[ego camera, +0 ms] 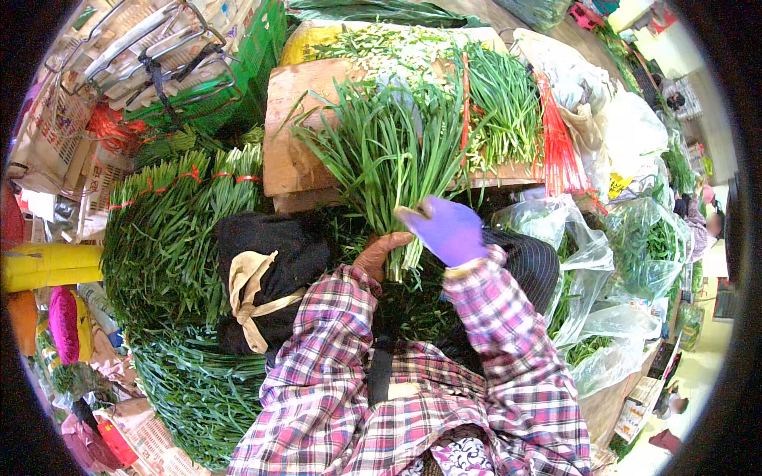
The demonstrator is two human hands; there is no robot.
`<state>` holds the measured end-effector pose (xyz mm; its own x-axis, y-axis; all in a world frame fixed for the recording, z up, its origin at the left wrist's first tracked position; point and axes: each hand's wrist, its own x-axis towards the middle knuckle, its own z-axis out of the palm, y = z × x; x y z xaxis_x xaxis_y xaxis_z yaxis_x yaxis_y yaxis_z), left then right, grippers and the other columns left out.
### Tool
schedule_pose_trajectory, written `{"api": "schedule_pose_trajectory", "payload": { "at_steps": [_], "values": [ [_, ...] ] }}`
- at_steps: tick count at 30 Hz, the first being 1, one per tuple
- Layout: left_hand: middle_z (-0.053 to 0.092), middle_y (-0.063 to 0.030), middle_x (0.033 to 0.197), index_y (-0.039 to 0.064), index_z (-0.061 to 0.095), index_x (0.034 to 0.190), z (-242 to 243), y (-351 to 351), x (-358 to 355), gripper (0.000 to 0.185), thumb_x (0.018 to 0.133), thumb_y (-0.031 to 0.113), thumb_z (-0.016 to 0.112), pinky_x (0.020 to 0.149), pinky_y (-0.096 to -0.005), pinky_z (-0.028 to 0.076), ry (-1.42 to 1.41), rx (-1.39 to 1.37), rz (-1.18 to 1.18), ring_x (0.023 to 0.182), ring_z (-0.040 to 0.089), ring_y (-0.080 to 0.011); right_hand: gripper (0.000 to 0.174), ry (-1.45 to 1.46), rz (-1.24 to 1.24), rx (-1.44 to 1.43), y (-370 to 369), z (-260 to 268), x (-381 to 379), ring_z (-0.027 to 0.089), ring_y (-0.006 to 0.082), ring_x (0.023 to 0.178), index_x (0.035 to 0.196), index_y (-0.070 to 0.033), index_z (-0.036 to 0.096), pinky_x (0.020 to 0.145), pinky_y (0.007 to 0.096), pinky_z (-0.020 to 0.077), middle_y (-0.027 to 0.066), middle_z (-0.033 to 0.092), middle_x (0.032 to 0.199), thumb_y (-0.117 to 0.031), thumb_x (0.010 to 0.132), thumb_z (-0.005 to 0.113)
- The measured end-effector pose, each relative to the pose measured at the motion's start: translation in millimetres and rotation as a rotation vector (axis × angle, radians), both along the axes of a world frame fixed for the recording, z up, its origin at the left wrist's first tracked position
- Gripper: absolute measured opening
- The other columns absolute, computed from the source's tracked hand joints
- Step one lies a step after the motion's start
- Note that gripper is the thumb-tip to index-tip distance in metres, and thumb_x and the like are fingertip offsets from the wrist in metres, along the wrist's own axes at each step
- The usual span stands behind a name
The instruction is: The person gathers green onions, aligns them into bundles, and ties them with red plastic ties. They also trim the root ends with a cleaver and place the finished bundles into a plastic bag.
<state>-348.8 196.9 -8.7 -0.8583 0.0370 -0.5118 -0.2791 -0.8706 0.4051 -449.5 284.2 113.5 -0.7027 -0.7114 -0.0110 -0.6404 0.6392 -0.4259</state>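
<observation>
A loose bunch of long flat green leaves, which look like garlic chives, fans out away from me above my lap. Its pale stem ends point toward me. My bare left hand grips the bunch low down, thumb across the stems. My right hand, in a purple glove with worn fingertips, is closed around the stalks from the other side; its fingertips are blurred. Beneath the leaves' far end lies a wooden board. On the board's right sits another pile of chives, beside a red tie strip.
Tied chive bundles are stacked at my left. Red plastic ties hang at the board's right edge. Clear plastic bags with greens stand at right. Cut pale stem pieces cover the board's far end. Crates rise at upper left.
</observation>
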Motion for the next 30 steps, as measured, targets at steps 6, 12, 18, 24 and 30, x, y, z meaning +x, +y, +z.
{"api": "schedule_pose_trajectory", "payload": {
  "at_steps": [6, 12, 18, 24, 30],
  "values": [
    [0.062, -0.0087, 0.098, 0.003, 0.056, 0.107, -8, 2, -5, 0.039, 0.075, 0.023, 0.064, 0.074, -0.0358, 0.05, -0.072, -0.02, 0.021, 0.085, 0.061, -0.0212, 0.032, 0.011, -0.033, 0.125, -21, -37, -9, 0.057, 0.0302, 0.061, 0.069, -0.009, 0.059, 0.052, 0.0404, 0.0433, 0.0116, 0.057, 0.063, -0.041, 0.072, 0.06],
    [0.062, -0.009, 0.096, 0.003, 0.057, 0.105, -12, 0, 3, 0.036, 0.075, 0.023, 0.062, 0.077, -0.0365, 0.05, -0.039, 0.155, 0.02, 0.085, 0.06, -0.0216, 0.024, -0.673, -0.254, -0.082, 31, -17, 14, 0.055, 0.0227, 0.051, 0.066, -0.008, 0.059, 0.046, 0.032, 0.0417, 0.0093, 0.056, 0.059, -0.031, 0.073, 0.061],
    [0.063, -0.008, 0.095, 0.004, 0.057, 0.106, -23, -2, 7, 0.037, 0.078, 0.028, 0.061, 0.07, -0.0314, 0.051, 0.234, 0.288, -0.066, 0.08, 0.061, -0.0181, 0.015, -1.495, -0.56, -0.183, 36, -32, 24, 0.05, 0.0084, 0.045, 0.071, -0.006, 0.061, 0.039, 0.0195, 0.0381, 0.0001, 0.055, 0.059, -0.02, 0.078, 0.06],
    [0.061, -0.0114, 0.102, 0.002, 0.053, 0.113, -17, 1, 13, 0.043, 0.08, 0.027, 0.062, 0.079, -0.033, 0.05, 0.21, 0.356, 0.077, 0.091, 0.059, -0.0202, 0.023, -0.754, -0.156, 0.089, 28, -36, 28, 0.055, 0.0193, 0.048, 0.07, -0.008, 0.061, 0.045, 0.031, 0.0435, 0.0055, 0.056, 0.057, -0.028, 0.078, 0.056],
    [0.062, -0.0111, 0.099, 0.003, 0.057, 0.107, -2, 6, 8, 0.034, 0.079, 0.022, 0.062, 0.077, -0.0343, 0.051, -0.086, 0.22, 0.085, 0.086, 0.061, -0.0219, 0.029, -0.04, 0.14, 0.218, 19, -36, 43, 0.057, 0.0296, 0.055, 0.063, -0.01, 0.059, 0.05, 0.04, 0.045, 0.0111, 0.057, 0.058, -0.036, 0.075, 0.055]
  ]
}}
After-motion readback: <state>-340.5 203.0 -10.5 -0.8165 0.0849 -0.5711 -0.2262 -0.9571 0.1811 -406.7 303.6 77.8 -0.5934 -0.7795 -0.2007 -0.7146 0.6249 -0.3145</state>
